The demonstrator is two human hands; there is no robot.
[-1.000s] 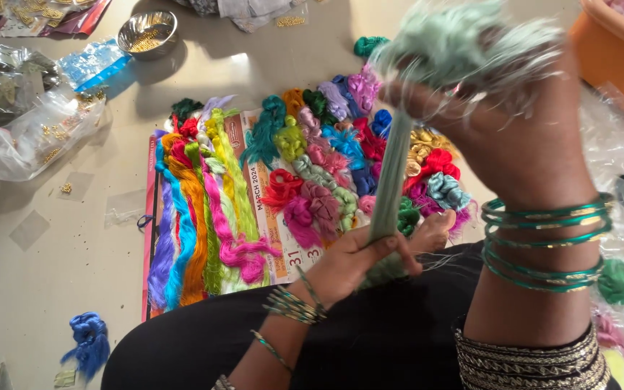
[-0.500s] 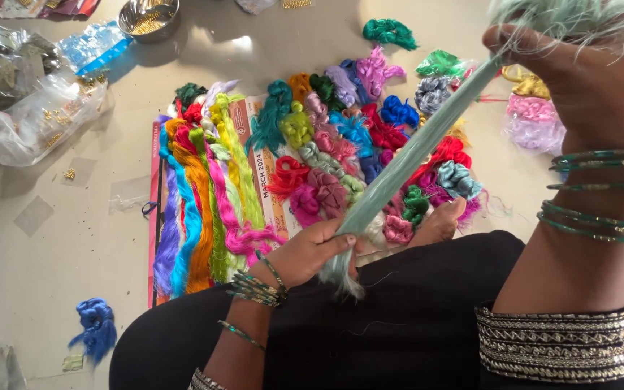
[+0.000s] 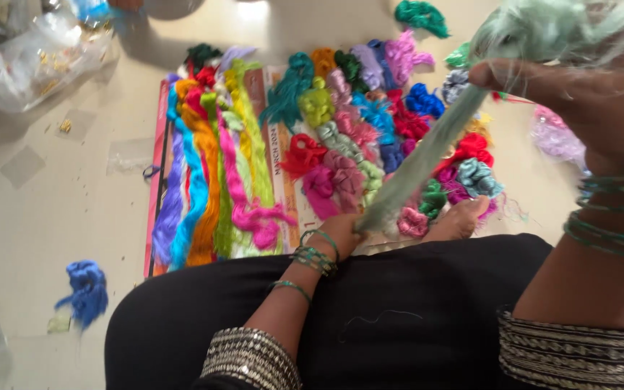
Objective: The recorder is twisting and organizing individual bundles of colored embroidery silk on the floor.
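Both of my hands grip one pale green skein of thread (image 3: 427, 155), pulled taut between them. My left hand (image 3: 341, 235) is closed around its lower end, low and near, just above my lap in the black garment (image 3: 413, 318). My right hand (image 3: 586, 94) is raised at the right, fingers pinched shut on the upper end, where the thread bunches into a fluffy tuft above my knuckles. The skein slants from lower left to upper right across the spread of colours.

On the floor (image 3: 52, 209) beyond my lap, many thread bundles already lie sorted on a flat printed sheet (image 3: 281, 155): long straight hanks in purple, blue, orange, green and pink at the left, small twisted knots in red, pink, teal and grey at the right. I judge most of the laying-out done, with this green skein not yet placed. A blue bundle (image 3: 84, 289) sits apart at the near left, and a dark green one (image 3: 420, 16) lies far off past the sheet, so those look left over too. A clear plastic bag (image 3: 34, 58) rests at the far left.
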